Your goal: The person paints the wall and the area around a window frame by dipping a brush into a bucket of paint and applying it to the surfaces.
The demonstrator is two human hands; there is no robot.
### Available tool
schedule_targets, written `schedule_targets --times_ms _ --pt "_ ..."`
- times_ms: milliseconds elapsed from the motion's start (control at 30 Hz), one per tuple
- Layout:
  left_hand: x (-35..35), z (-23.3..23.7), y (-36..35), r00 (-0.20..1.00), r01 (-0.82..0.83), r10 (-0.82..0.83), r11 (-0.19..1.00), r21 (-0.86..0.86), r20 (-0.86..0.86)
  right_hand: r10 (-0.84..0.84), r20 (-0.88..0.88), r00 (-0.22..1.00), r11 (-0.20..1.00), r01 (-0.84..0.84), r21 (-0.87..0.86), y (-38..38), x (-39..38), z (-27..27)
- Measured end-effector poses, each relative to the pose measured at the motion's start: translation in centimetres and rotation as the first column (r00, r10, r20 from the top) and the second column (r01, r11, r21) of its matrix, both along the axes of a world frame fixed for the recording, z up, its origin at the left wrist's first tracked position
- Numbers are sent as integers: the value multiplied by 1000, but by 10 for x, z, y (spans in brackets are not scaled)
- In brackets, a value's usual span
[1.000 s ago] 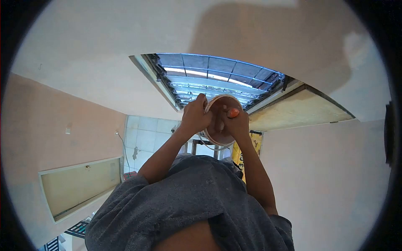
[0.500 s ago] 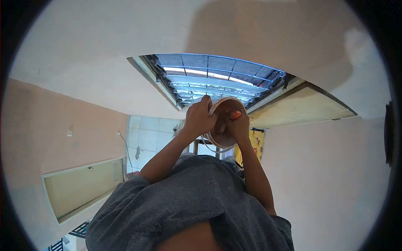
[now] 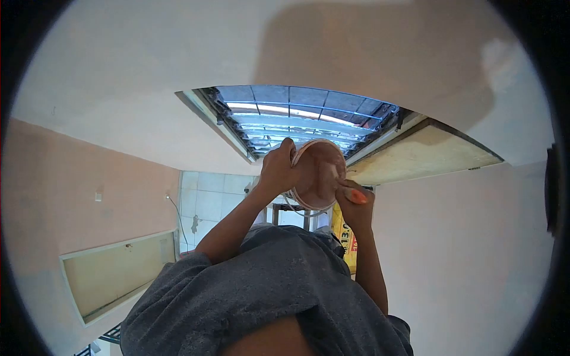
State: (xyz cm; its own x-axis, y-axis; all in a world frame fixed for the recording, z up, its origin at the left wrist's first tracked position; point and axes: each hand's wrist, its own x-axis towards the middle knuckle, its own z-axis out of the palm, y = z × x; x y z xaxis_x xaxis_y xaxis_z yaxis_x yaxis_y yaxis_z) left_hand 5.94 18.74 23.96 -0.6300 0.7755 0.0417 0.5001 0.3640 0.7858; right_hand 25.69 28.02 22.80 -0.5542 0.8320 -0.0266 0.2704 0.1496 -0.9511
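A round bucket (image 3: 312,172) is tilted so that its inside, coated with pinkish-brown material, faces the camera. Wrapped over its left rim, my left hand (image 3: 279,170) grips it. At the bucket's right rim, my right hand (image 3: 357,204) is closed around an orange-handled tool (image 3: 355,196). The tool's far end reaches toward the bucket's inner wall and blends with the coating, so its shape is unclear. The bucket's thin wire handle (image 3: 303,213) hangs below it.
A window with blue bars (image 3: 309,107) lies ahead, with an open panel (image 3: 427,155) on its right. Below are white floor tiles (image 3: 205,193) and a yellow printed item (image 3: 345,237). Walls stand at the left (image 3: 89,172) and right (image 3: 451,237).
My right hand has moved out of the bucket, right and downward, with the orange-handled tool. The bucket stays in my left hand at nearly the same place.
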Motion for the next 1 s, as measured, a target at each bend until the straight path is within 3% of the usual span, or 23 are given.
schedule_targets --times_ms 67,167,200,267,300,400,600,767,867,1000 --pt "1 -5 3 1000 15 -14 1000 11 -2 71 102 992 991 -81 105 1 6 -7" --pt "1 -10 7 996 42 -41 999 7 -75 -17 20 1000 999 16 39 1 15 -9" --pt "0 -8 8 1000 21 -21 1000 -14 -12 -66 -68 995 986 55 -157 3 21 -11" --pt "-4 -10 9 998 7 -6 1000 -23 56 -134 -147 980 937 77 -341 4 32 -16" --pt "-4 -11 10 998 12 -12 1000 -14 54 -244 -250 937 885 110 -453 2 36 -19" --pt "-6 -6 13 988 -50 57 997 -52 142 -404 -416 815 810 108 -576 -2 43 -28" --pt "-7 -11 15 971 -90 92 996 -18 220 -466 -598 652 827 79 -557 -2 34 -17" --pt "-12 -19 21 981 -87 76 995 56 176 -451 -709 543 868 79 -491 13 20 9" --pt "-12 -16 21 991 -90 81 993 81 111 -417 -792 446 905 122 -407 28 4 53" --pt "-12 -3 17 978 -106 84 988 109 188 -323 -900 294 939 222 -264 53 -25 127"
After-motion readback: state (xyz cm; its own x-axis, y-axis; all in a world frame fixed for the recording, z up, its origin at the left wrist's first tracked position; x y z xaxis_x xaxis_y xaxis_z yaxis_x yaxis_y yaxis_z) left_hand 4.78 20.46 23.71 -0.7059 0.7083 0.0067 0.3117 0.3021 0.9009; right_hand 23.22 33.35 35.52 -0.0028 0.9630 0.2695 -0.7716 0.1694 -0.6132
